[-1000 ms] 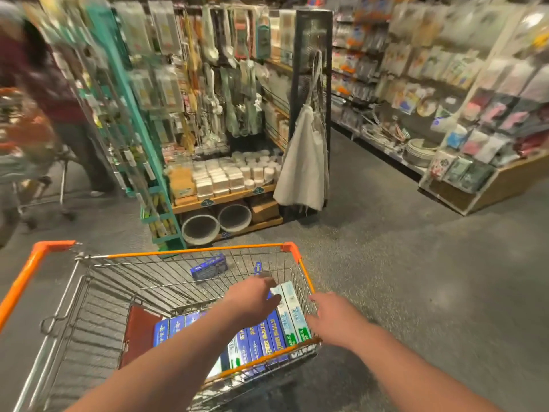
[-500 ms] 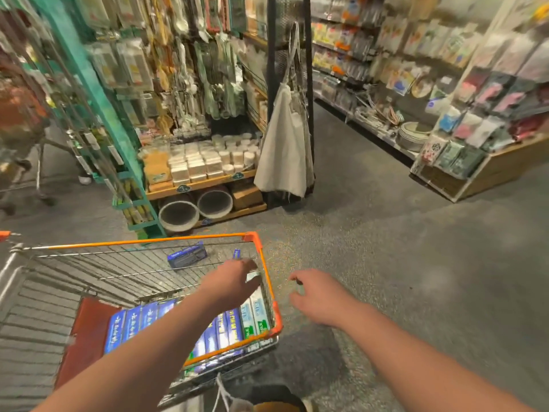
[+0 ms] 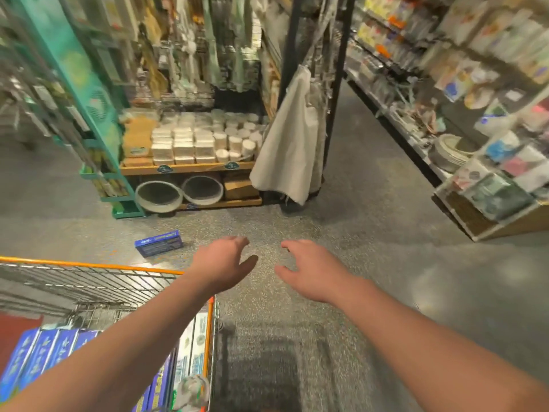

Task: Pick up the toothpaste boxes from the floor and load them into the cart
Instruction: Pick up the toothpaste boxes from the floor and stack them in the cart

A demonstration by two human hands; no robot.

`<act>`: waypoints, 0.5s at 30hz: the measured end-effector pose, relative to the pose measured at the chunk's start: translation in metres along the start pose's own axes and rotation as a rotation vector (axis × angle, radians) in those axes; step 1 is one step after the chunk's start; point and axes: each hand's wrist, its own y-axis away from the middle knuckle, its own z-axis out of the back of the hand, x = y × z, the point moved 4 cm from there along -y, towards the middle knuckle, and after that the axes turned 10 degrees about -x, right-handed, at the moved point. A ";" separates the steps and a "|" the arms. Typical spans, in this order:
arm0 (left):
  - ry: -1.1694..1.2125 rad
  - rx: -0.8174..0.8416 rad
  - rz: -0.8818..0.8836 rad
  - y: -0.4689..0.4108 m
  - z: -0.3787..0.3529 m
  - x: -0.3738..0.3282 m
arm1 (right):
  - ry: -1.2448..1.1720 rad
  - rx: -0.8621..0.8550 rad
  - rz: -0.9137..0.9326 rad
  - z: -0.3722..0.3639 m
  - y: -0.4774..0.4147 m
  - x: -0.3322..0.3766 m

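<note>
One blue toothpaste box [image 3: 159,243] lies on the grey floor just beyond the cart's far rim. The orange-rimmed wire cart [image 3: 89,265] fills the lower left and holds several blue and white toothpaste boxes [image 3: 38,355] standing in a row. My left hand [image 3: 221,263] reaches out past the cart's right corner, fingers spread, holding nothing, to the right of the floor box. My right hand [image 3: 312,270] hovers beside it over bare floor, also open and empty.
A wooden shelf [image 3: 190,168] with white packs and two round baskets stands ahead. A teal rack [image 3: 89,93] is at its left, a hanging cloth bag [image 3: 292,144] at its right. A goods shelf [image 3: 475,162] lines the right side.
The view has swung right and down, so the cart now sits lower left. Both hands have moved out of and away from the cart, over the floor.
</note>
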 end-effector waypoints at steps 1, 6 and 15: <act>-0.039 -0.014 0.012 -0.011 0.002 -0.001 | 0.007 0.011 0.018 0.004 -0.016 -0.007; -0.173 -0.004 0.114 -0.062 -0.002 0.005 | 0.053 0.082 0.164 0.011 -0.103 -0.039; -0.236 -0.009 0.519 -0.102 0.005 0.038 | 0.101 0.271 0.471 0.003 -0.255 -0.036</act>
